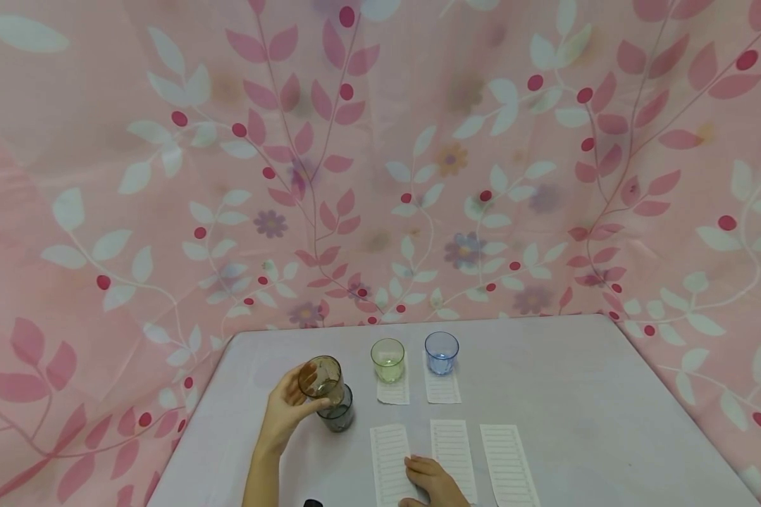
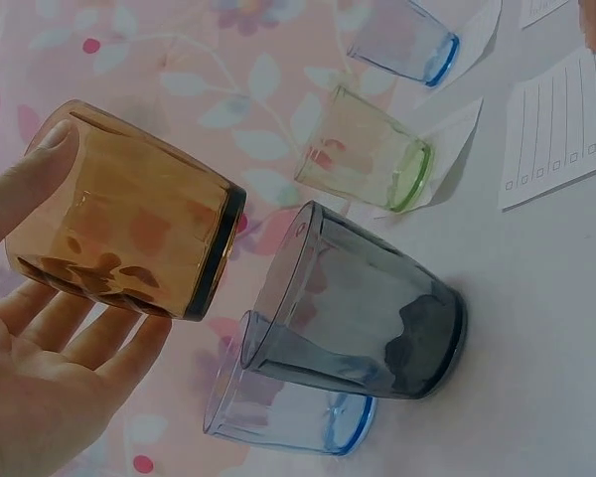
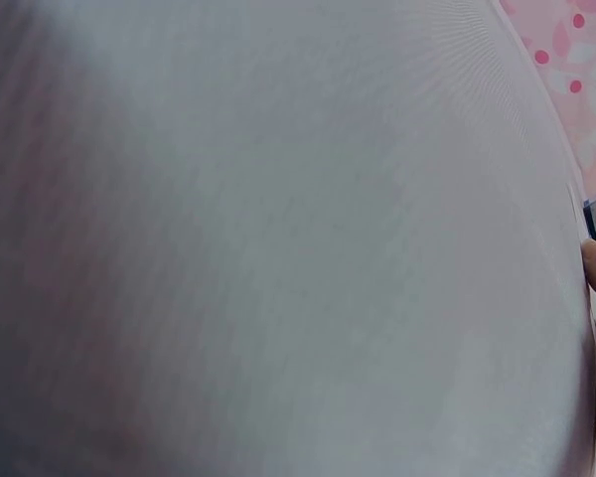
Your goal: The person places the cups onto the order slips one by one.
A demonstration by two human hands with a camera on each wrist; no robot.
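Observation:
An amber glass (image 2: 129,209) is in my left hand (image 1: 285,410), thumb on one side and fingers on the other, lifted off the table. Just beyond and below it, a grey glass (image 1: 339,415) stands on the table, partly covered by the amber one in the head view. The left wrist view also has a blue glass (image 2: 288,407) partly hidden by the grey one. My right hand (image 1: 436,482) lies low at the front, its relaxed fingers at the left paper strip (image 1: 390,458) and beside the middle strip (image 1: 452,451). It holds nothing visible.
Farther back, a green glass (image 1: 388,362) and another blue glass (image 1: 442,354) each stand on a printed strip. A third front strip (image 1: 509,461) lies right of the right hand. Behind the table (image 1: 583,394) hangs a pink leaf-patterned cloth (image 1: 380,176).

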